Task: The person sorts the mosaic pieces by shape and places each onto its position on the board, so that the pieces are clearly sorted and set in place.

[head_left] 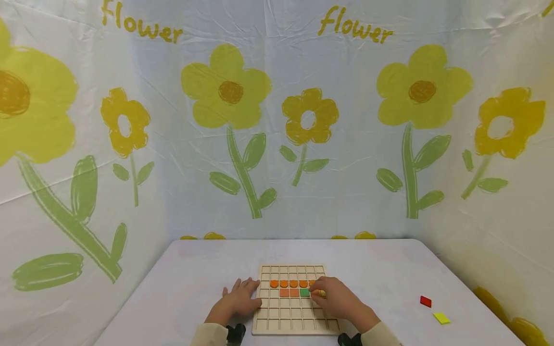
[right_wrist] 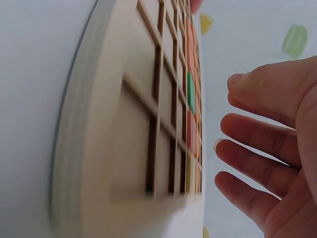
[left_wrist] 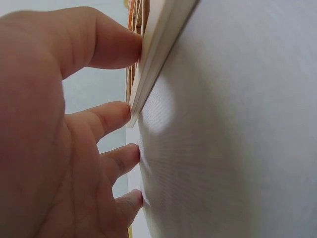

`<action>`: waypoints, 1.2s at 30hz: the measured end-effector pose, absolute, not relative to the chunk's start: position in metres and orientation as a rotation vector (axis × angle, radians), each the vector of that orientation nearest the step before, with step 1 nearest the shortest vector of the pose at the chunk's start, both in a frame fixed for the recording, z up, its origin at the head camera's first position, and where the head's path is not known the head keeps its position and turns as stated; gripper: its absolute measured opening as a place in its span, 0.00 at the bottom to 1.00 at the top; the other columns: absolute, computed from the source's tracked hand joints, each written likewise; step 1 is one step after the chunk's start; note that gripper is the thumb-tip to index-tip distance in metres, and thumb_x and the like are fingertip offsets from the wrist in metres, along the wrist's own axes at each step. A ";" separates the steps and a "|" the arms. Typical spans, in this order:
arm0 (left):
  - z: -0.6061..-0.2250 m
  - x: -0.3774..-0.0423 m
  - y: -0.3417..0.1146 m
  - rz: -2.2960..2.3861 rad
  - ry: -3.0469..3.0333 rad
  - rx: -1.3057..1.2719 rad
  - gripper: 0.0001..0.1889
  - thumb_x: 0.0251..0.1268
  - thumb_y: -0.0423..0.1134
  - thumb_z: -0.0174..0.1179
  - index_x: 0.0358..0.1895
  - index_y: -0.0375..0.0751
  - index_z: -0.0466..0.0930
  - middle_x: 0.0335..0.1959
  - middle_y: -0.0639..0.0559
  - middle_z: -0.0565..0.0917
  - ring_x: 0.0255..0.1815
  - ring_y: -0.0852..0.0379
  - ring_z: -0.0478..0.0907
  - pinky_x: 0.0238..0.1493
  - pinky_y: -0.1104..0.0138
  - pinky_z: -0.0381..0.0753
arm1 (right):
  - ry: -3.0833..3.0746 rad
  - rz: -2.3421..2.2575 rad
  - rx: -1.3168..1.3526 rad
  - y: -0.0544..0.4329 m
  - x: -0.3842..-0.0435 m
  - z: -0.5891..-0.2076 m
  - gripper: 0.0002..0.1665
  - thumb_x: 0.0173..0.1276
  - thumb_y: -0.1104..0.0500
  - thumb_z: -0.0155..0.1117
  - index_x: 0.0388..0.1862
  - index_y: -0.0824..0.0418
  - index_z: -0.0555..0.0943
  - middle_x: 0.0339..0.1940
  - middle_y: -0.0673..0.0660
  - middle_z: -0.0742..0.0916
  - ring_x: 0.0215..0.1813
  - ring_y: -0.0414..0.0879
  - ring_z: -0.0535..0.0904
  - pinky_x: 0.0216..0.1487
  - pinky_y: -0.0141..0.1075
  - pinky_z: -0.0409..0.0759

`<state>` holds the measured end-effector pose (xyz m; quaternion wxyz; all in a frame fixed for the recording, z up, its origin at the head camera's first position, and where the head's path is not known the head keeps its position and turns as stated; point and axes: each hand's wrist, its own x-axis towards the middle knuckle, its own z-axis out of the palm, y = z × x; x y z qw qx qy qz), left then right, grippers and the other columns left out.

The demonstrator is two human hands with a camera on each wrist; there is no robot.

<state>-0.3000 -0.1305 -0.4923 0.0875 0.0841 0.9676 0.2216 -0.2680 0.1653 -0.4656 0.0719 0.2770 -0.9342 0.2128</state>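
A pale wooden grid board [head_left: 285, 327] lies on the table between my hands. Several orange discs [head_left: 283, 284] fill part of one row; below them sit two orange square tiles [head_left: 289, 292] and a green tile [head_left: 305, 292]. The right wrist view also shows a red tile [right_wrist: 191, 130] and a yellow tile [right_wrist: 188, 173] in that lower row. My left hand [head_left: 238, 299] rests at the board's left side, thumb and a fingertip touching its edge. Over the right part of the board is my right hand [head_left: 336, 298], fingers loosely bent, nothing visible between them.
Farther right on the white table [head_left: 199, 269] lie a loose red tile [head_left: 426, 301] and a loose yellow tile [head_left: 441, 318]. A flower-printed curtain [head_left: 346, 192] stands behind the table and along both sides.
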 end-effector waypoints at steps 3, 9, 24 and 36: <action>-0.493 -0.299 -0.131 0.652 2.885 0.254 0.32 0.60 0.52 0.55 0.68 0.45 0.69 0.72 0.40 0.65 0.75 0.29 0.51 0.66 0.26 0.39 | -2.826 0.627 0.787 0.176 -0.266 -0.466 0.10 0.66 0.54 0.64 0.42 0.55 0.86 0.45 0.50 0.87 0.50 0.52 0.82 0.52 0.50 0.80; -0.494 -0.299 -0.132 0.643 2.890 0.255 0.32 0.60 0.52 0.56 0.68 0.45 0.69 0.72 0.40 0.65 0.75 0.29 0.51 0.66 0.26 0.39 | -2.869 0.675 0.678 0.199 -0.262 -0.466 0.09 0.63 0.57 0.66 0.41 0.57 0.86 0.46 0.51 0.86 0.53 0.54 0.81 0.55 0.54 0.78; -0.491 -0.297 -0.130 0.648 2.892 0.264 0.32 0.60 0.52 0.55 0.69 0.45 0.69 0.72 0.40 0.65 0.75 0.29 0.51 0.66 0.26 0.39 | -2.933 0.675 0.366 0.254 -0.255 -0.465 0.09 0.59 0.58 0.70 0.40 0.52 0.86 0.42 0.46 0.86 0.51 0.51 0.82 0.56 0.55 0.78; -0.490 -0.296 -0.131 0.669 2.884 0.274 0.32 0.61 0.52 0.55 0.69 0.45 0.68 0.73 0.39 0.64 0.75 0.29 0.50 0.66 0.26 0.39 | -2.858 0.579 0.404 0.300 -0.243 -0.463 0.11 0.58 0.57 0.70 0.41 0.53 0.85 0.42 0.47 0.87 0.47 0.51 0.83 0.51 0.50 0.82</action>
